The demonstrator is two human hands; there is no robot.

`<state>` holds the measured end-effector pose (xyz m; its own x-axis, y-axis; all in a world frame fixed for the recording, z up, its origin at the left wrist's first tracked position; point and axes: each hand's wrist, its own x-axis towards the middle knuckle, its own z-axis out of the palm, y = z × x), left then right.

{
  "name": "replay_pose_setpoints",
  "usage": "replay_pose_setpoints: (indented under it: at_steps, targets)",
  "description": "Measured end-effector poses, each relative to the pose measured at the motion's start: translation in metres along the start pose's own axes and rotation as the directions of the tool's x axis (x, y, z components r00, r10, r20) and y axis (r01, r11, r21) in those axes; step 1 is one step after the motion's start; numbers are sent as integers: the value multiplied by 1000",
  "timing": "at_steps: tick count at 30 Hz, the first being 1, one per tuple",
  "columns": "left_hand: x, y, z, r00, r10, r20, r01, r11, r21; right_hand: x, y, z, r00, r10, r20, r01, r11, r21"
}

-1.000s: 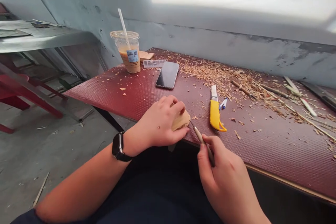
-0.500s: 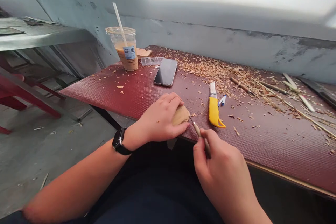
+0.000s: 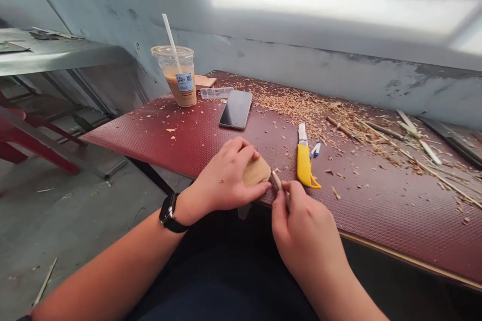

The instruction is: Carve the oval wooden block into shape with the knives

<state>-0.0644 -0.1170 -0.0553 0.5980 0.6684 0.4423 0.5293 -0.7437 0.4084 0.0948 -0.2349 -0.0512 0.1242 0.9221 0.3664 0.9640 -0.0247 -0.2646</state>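
My left hand [image 3: 229, 175], with a black watch on its wrist, is closed around a pale wooden block [image 3: 257, 171] with rounded edges at the near edge of the table. Its thumb presses along the block's near side. In my right hand [image 3: 305, 220] is a carving tool [image 3: 277, 181] with a slim wooden handle, gripped between thumb and fingers. The tool's tip meets or nearly meets the block's right end; its exact shape is too small to make out. Just right of the block lies a yellow-handled knife [image 3: 305, 165], blade pointing away from me.
A phone [image 3: 236, 109], a clear plastic case [image 3: 217, 93] and a cup with a straw [image 3: 181, 83] stand farther back on the red table [image 3: 143, 133]. Wood shavings [image 3: 297, 105], a blue-and-white pen [image 3: 316, 149], a wooden-handled tool [image 3: 342, 128] and sticks lie to the right.
My right hand and the carving tool have shifted slightly left, closer to the block. The whole view has tilted a little, so the table sits lower.
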Motion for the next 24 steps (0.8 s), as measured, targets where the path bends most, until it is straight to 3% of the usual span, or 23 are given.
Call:
replay_pose_setpoints:
  at_steps: [7,10,14,18,20,24]
  targets:
    - [0,2,-3,1000,3,-15,-4,1000,-17,10,34,-21,986,-52,157,23,983,180]
    - [3,5,-4,997,-26,-77,11,981,-192,19,37,-29,996,-54,77,30,959,280]
    - [8,9,4,981,-137,-137,51,864,-502,20,25,-30,998,-50,-35,60,898,436]
    - [9,15,15,970,-174,-173,27,777,-629,19,9,-27,989,-89,-119,134,881,453]
    - [9,15,15,977,-162,-135,38,767,-640,21,3,-27,985,-112,-133,161,874,458]
    - [10,12,10,994,-93,48,102,742,-662,28,-3,-28,984,-127,-122,172,846,505]
